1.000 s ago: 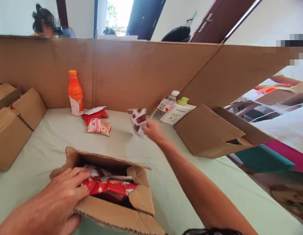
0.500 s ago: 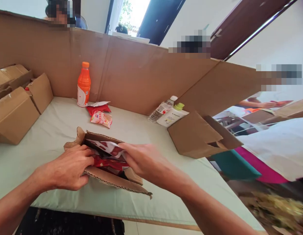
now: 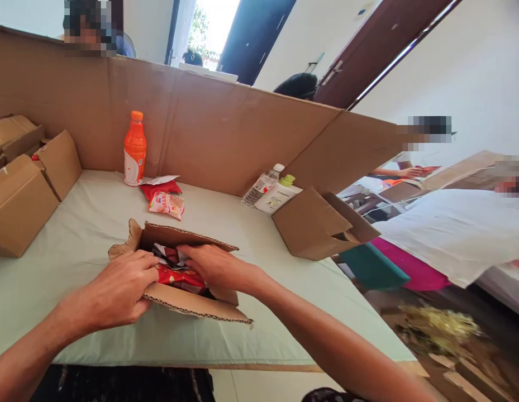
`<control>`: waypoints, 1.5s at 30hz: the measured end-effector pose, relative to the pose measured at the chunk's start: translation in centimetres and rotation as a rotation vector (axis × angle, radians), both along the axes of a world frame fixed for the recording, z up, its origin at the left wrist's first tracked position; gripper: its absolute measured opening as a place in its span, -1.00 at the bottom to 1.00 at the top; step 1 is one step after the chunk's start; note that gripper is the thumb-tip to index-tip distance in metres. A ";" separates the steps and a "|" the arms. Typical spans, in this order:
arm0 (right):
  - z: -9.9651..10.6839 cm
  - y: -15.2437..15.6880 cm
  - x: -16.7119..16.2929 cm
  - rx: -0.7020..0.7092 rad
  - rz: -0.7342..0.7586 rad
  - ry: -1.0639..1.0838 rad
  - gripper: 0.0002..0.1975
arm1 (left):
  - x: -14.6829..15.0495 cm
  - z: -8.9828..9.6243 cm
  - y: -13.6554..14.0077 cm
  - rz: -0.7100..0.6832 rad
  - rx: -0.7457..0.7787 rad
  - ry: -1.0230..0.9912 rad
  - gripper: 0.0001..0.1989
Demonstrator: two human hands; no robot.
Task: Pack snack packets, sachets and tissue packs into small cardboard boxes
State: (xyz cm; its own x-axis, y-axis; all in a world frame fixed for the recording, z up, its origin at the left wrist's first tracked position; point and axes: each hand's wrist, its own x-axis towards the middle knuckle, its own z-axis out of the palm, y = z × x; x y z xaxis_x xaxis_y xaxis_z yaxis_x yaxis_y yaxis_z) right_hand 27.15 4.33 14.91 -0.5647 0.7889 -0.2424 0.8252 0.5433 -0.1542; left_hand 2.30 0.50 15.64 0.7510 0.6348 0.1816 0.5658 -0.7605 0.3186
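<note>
A small open cardboard box (image 3: 196, 306) stands on the cloth near the front, flaps up. My left hand (image 3: 127, 279) is closed over its near left edge, fingers inside and thumb outside. Down in the box, my right hand (image 3: 213, 267) is closed on a white and dark-red snack packet (image 3: 171, 255); its fingertips are partly hidden. A bright red packet (image 3: 179, 276) lies beneath and in front of it. Beyond the box, a pink and white snack packet (image 3: 167, 205) rests against a red packet (image 3: 152, 191).
An orange bottle (image 3: 135, 149) stands by the cardboard wall (image 3: 225, 128). Cardboard boxes (image 3: 22, 204) are at left. A clear water bottle (image 3: 263, 185), a white green-capped bottle (image 3: 278, 195) and an open box (image 3: 312, 226) lean at right. People (image 3: 447, 229) sit beyond.
My right hand has moved lower into the box, and the white and dark-red packet has gone down with it. My left hand stays on the box edge. The view has shifted right.
</note>
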 end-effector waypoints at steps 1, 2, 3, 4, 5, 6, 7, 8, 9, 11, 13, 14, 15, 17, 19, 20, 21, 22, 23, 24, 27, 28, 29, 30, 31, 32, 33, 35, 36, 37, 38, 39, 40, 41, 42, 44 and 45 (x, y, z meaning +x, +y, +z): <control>0.5 -0.6 0.7 0.058 -0.030 0.063 -0.63 | -0.2 -0.1 -0.4 -0.001 0.048 0.000 -0.72; 1.0 -1.3 1.5 0.135 -0.066 0.143 -0.62 | -0.5 -0.2 -0.8 0.006 0.112 -0.021 -0.70; 1.5 -2.1 2.3 0.215 -0.103 0.230 -0.62 | -0.9 -0.3 -1.4 0.027 0.185 -0.068 -0.67; 1.8 -2.9 3.1 0.289 -0.133 0.316 -0.63 | -1.4 -0.5 -1.9 0.069 0.257 -0.136 -0.63; 2.0 -3.6 3.8 0.361 -0.159 0.397 -0.64 | -1.9 -0.7 -2.5 0.129 0.310 -0.210 -0.57; 2.0 -4.2 4.4 0.434 -0.180 0.460 -0.65 | -2.4 -1.1 -2.9 0.207 0.330 -0.279 -0.49; 1.9 -4.6 4.7 0.509 -0.201 0.498 -0.66 | -2.7 -1.6 -3.2 0.293 0.316 -0.339 -0.40; 1.6 -4.7 5.0 0.582 -0.221 0.510 -0.67 | -2.9 -2.2 -3.4 0.379 0.272 -0.387 -0.33; 1.2 -4.5 5.1 0.643 -0.242 0.504 -0.68 | -2.9 -2.9 -3.5 0.450 0.205 -0.421 -0.28; 0.4 -3.3 5.1 0.677 -0.293 0.468 -0.69 | -2.3 -4.2 -3.5 0.511 0.070 -0.466 -0.32; -0.3 -1.6 5.1 0.560 -0.373 0.445 -0.70 | -1.4 -5.2 -3.4 0.482 0.021 -0.504 -0.44; -0.6 -0.7 5.1 0.482 -0.418 0.451 -0.71 | -1.0 -5.5 -3.2 0.456 0.024 -0.517 -0.50; -0.8 0.0 5.1 0.414 -0.455 0.470 -0.72 | -0.7 -5.6 -3.1 0.435 0.038 -0.523 -0.55; -1.0 0.8 5.3 0.340 -0.484 0.549 -0.72 | -0.4 -5.5 -2.7 0.421 0.066 -0.507 -0.63; -1.2 0.4 5.7 0.312 -0.442 0.667 -0.71 | -0.5 -5.1 -2.1 0.434 0.098 -0.476 -0.66; -1.4 -0.1 6.0 0.289 -0.404 0.736 -0.69 | -0.6 -4.9 -1.8 0.455 0.130 -0.469 -0.66; -1.6 -0.9 6.4 0.260 -0.358 0.810 -0.65 | -0.6 -4.8 -1.4 0.482 0.165 -0.466 -0.66; -2.0 -1.8 6.8 0.227 -0.304 0.882 -0.60 | -0.5 -4.8 -1.0 0.509 0.201 -0.466 -0.64; -2.4 -2.7 7.3 0.202 -0.246 0.945 -0.57 | -0.4 -4.8 -0.6 0.533 0.231 -0.469 -0.62; -2.8 -3.7 7.7 0.187 -0.188 0.986 -0.55 | -0.2 -4.9 -0.2 0.546 0.246 -0.472 -0.60; -4.8 -6.1 8.2 0.246 -0.077 0.933 -0.56 | 0.5 -5.5 0.7 0.535 0.200 -0.462 -0.56; -5.7 -6.8 8.1 0.297 -0.070 0.885 -0.54 | 0.5 -5.7 0.9 0.515 0.167 -0.454 -0.58; -6.6 -7.3 7.8 0.355 -0.071 0.844 -0.50 | 0.4 -5.9 1.0 0.488 0.123 -0.444 -0.61; -7.5 -7.9 7.5 0.414 -0.080 0.814 -0.45 | 0.2 -6.1 1.1 0.453 0.074 -0.434 -0.64; -8.4 -8.3 7.2 0.469 -0.091 0.795 -0.40 | -0.2 -6.2 1.1 0.411 0.017 -0.421 -0.65; -9.3 -8.8 6.8 0.515 -0.109 0.784 -0.36 | -0.7 -6.3 1.1 0.365 -0.045 -0.402 -0.64; -10.0 -9.1 6.6 0.550 -0.134 0.774 -0.34 | -1.3 -6.3 1.1 0.317 -0.109 -0.379 -0.61; -10.9 -9.6 6.3 0.574 -0.202 0.749 -0.35 | -2.5 -6.1 0.9 0.226 -0.209 -0.339 -0.52; -11.2 -9.7 6.4 0.567 -0.227 0.737 -0.38 | -3.0 -5.9 0.8 0.186 -0.233 -0.320 -0.45; -11.2 -9.7 6.6 0.551 -0.239 0.724 -0.39 | -3.3 -5.7 0.6 0.157 -0.237 -0.302 -0.37; -11.2 -9.6 6.9 0.533 -0.238 0.708 -0.40 | -3.5 -5.5 0.4 0.143 -0.219 -0.284 -0.30; -11.0 -9.5 7.2 0.520 -0.228 0.691 -0.41 | -3.6 -5.4 0.1 0.138 -0.186 -0.262 -0.24; -10.8 -9.3 7.6 0.516 -0.214 0.675 -0.41 | -3.5 -5.3 -0.3 0.142 -0.144 -0.236 -0.19; -10.6 -9.1 8.0 0.513 -0.200 0.659 -0.41 | -3.4 -5.2 -0.8 0.150 -0.098 -0.210 -0.15; -10.4 -9.0 8.3 0.505 -0.188 0.640 -0.41 | -3.2 -5.3 -1.4 0.162 -0.049 -0.188 -0.12; -10.1 -8.7 8.9 0.478 -0.163 0.598 -0.40 | -2.8 -5.8 -2.9 0.195 0.049 -0.150 -0.10; -9.9 -8.6 9.0 0.459 -0.148 0.577 -0.39 | -2.7 -6.2 -3.8 0.219 0.101 -0.139 -0.11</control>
